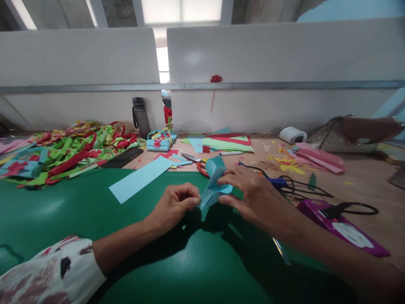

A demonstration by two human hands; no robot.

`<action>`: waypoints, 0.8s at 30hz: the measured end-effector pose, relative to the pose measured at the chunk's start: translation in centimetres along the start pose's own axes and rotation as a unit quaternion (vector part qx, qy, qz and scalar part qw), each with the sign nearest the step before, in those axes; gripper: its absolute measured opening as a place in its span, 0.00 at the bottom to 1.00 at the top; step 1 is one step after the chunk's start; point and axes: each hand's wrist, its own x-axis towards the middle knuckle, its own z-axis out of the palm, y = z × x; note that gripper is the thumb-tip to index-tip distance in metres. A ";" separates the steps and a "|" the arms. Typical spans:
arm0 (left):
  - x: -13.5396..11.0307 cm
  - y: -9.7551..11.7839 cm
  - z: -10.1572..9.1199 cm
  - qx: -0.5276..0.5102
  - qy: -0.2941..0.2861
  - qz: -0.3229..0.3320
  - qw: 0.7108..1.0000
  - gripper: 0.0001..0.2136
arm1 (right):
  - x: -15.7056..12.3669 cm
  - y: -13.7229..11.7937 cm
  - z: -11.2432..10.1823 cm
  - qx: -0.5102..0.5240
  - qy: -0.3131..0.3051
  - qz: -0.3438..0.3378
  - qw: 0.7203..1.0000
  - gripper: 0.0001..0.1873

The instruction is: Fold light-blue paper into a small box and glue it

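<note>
A folded light-blue paper piece (211, 190) is held up between my two hands over the green mat (152, 261). My left hand (177, 205) pinches its lower left corner between thumb and forefinger. From the right, my right hand (247, 185) grips its side, thumb below and fingers on top. Behind the paper lie scissors (191, 158) with orange handles, partly hidden by it. A flat light-blue paper strip (141, 179) rests on the mat beyond my left hand.
A heap of green and red paper pieces (85, 147) lies at the left, near a dark bottle (141, 117). Stacked coloured sheets (228, 142) are at the back. On the right are a purple power strip (344, 228), cables, a blue tool (277, 182) and a handbag (351, 133).
</note>
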 end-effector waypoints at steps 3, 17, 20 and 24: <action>0.1 -0.1 -0.2 0.026 -0.003 0.016 1.000 0.05 | 0.1 0.2 0.4 -0.011 -0.006 -0.003 1.000 0.04; 0.4 -0.6 -1.2 0.152 -0.033 0.104 0.982 0.05 | 0.2 0.8 1.7 -0.036 -0.010 -0.034 0.999 0.08; 0.9 -0.4 -2.4 0.106 -0.052 0.060 0.991 0.04 | 0.4 1.8 0.6 -0.033 0.027 -0.020 0.999 0.10; 1.7 -0.6 -4.7 0.081 -0.037 0.030 0.996 0.03 | 0.4 2.9 -0.5 0.002 0.066 -0.036 0.997 0.11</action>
